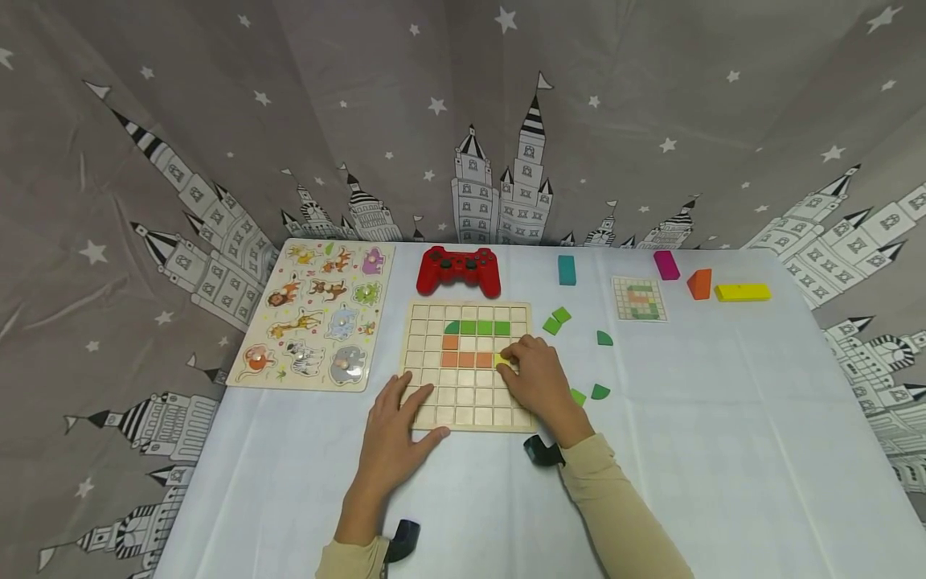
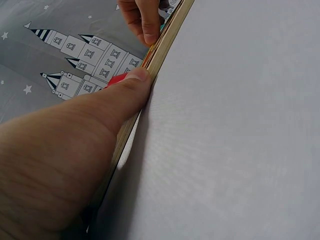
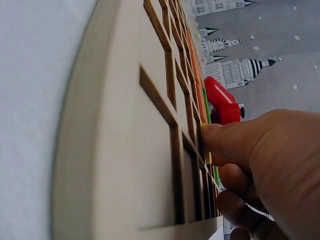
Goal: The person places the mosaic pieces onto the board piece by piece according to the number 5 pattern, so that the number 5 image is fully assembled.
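Observation:
A wooden grid board [image 1: 427, 416] lies on the white cloth, with a row of green tiles [image 1: 485, 328] led by a quarter-round piece [image 1: 452, 328]. Orange tiles [image 1: 466, 359] form an L below. At the right end of the orange row, my right hand [image 1: 541, 382] pinches a yellow square tile [image 3: 208, 156] at the grid; whether it is fully seated cannot be told. My left hand [image 1: 394, 430] rests on the board's lower left corner with fingers extended. In the left wrist view its thumb [image 2: 135, 82] touches the board's edge.
Loose green squares [image 1: 561, 314] and quarter-rounds [image 1: 600, 392] lie right of the board. A pattern card [image 1: 640, 310], teal [image 1: 567, 270], magenta [image 1: 666, 265], orange [image 1: 699, 284] and yellow blocks [image 1: 743, 293] are farther right. A red game controller [image 1: 459, 270] sits behind; an animal puzzle [image 1: 246, 376] lies left.

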`<state>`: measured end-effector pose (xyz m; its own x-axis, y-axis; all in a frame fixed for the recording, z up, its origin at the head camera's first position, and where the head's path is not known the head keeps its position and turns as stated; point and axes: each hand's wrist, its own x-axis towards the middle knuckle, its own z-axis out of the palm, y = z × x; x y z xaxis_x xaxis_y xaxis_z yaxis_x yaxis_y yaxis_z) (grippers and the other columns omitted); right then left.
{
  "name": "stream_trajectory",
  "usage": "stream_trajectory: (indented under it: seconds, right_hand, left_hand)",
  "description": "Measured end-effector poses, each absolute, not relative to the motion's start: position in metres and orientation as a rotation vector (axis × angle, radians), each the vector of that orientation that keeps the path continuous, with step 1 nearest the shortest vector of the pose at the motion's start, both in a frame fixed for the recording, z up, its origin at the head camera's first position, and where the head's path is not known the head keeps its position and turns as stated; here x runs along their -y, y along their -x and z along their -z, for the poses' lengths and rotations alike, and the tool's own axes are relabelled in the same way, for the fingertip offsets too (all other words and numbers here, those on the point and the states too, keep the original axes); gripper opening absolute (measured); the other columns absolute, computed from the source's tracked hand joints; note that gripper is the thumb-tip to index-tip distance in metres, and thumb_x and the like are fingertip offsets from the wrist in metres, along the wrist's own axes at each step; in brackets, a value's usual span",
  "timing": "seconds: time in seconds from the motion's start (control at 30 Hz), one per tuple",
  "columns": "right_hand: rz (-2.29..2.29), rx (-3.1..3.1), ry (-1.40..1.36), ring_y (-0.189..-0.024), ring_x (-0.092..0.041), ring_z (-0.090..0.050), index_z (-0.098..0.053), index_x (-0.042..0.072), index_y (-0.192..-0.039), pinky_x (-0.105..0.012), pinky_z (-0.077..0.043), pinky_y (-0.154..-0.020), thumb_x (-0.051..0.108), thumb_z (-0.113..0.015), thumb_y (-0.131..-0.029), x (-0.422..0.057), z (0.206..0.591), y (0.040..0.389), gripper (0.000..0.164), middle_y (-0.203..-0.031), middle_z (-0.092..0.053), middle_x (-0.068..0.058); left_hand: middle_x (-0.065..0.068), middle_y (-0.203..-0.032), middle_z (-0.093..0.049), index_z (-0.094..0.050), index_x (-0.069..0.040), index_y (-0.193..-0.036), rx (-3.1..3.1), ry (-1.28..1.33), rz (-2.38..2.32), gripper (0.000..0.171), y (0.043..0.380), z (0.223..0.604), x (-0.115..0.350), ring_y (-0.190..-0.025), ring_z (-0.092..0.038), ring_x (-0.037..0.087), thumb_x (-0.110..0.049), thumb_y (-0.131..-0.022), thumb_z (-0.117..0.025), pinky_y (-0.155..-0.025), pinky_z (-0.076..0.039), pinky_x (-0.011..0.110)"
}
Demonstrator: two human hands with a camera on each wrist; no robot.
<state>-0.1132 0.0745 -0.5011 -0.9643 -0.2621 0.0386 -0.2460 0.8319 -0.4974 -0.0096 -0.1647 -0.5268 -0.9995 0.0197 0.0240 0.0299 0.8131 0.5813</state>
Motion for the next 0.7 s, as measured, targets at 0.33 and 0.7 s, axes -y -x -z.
stream_trajectory:
  seconds: [0.33,0.7]
  right_hand:
    - [0.914,-2.947,0.352,-0.096,-0.022,-0.056,-0.074,0.011,-0.119,-0.04,-0.047,-0.086,0.03,-0.072,-0.095,-0.098,0.501,0.108,0.03,-0.107,-0.067,-0.005]
    - [0.925,-2.969,0.229,-0.109,-0.028,-0.059,-0.072,0.009,-0.122,-0.049,-0.051,-0.097,0.03,-0.076,-0.093,-0.182,0.501,0.095,0.037,-0.113,-0.066,-0.009]
  left_hand:
    - [0.011,-0.164,-0.034,-0.058,-0.022,-0.143,2.957,0.062,0.946,0.072,0.01,0.529,0.162,-0.156,-0.021,0.037,-0.048,-0.081,-0.082,-0.121,-0.024,0.065]
    - [0.01,-0.165,-0.033,-0.057,-0.021,-0.144,2.981,0.041,0.938,0.072,0.009,0.526,0.164,-0.157,-0.02,0.036,-0.049,-0.082,-0.081,-0.122,-0.023,0.064]
